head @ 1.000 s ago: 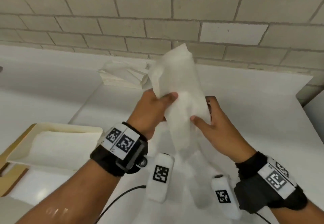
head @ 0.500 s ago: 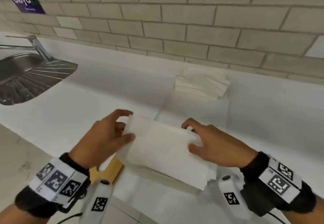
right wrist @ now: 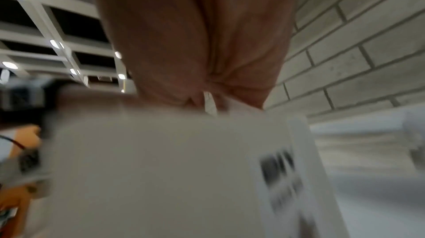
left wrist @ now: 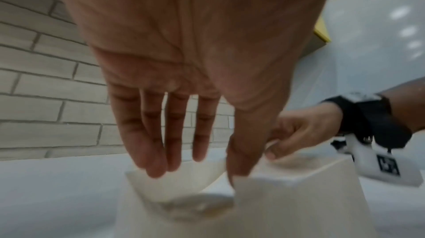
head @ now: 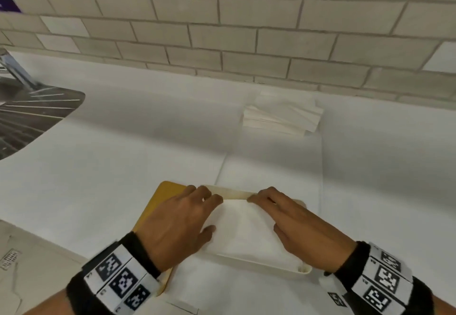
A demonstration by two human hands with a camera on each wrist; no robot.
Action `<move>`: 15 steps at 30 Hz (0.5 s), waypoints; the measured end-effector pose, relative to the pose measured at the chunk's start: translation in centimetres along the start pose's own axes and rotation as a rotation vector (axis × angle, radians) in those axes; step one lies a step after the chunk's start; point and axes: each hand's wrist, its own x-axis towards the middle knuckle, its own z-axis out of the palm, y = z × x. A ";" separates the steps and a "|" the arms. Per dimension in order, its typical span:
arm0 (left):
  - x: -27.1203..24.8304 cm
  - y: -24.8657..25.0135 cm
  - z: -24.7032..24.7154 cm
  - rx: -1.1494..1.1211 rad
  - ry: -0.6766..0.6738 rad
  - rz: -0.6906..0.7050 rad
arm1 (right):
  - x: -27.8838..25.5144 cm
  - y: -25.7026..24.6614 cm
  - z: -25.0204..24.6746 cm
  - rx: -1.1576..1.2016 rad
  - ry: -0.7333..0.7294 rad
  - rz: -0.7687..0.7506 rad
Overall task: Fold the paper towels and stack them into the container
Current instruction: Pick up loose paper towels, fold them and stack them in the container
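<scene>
A folded white paper towel lies in the cream container at the near middle of the counter. My left hand rests on the towel's left side with straight fingers, the thumb touching the towel's edge. My right hand lies over the towel's right side. In the left wrist view its curled fingers and thumb pinch the towel's edge. The right wrist view is blurred and shows only palm and white paper. A stack of unfolded paper towels sits by the wall.
A yellow board lies under the container's left side. A metal sink drainer is at the far left. A brick wall backs the white counter, whose front edge runs past my left wrist.
The towel, held up a second ago, has come down folded into the container. My left hand has let go and flattened on it, and the right hand still holds its edge.
</scene>
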 end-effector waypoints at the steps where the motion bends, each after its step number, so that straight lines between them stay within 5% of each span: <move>1: 0.4 0.2 0.1 -0.043 -0.091 -0.004 | -0.6 0.0 0.2 -0.077 0.047 -0.011; 4: 1.0 0.4 0.6 -0.095 -0.293 -0.090 | -2.3 0.7 0.4 -0.287 0.103 -0.007; 8: 1.8 1.1 1.1 -0.093 -0.337 -0.039 | -2.2 1.6 -0.5 -0.295 -0.196 0.060; 11: 2.5 1.6 1.8 -0.033 -0.345 0.003 | -1.1 1.8 -1.0 -0.279 -0.234 0.048; 15: 2.9 0.3 1.2 -0.144 -0.336 0.009 | -0.3 2.2 -4.4 0.104 -0.290 0.048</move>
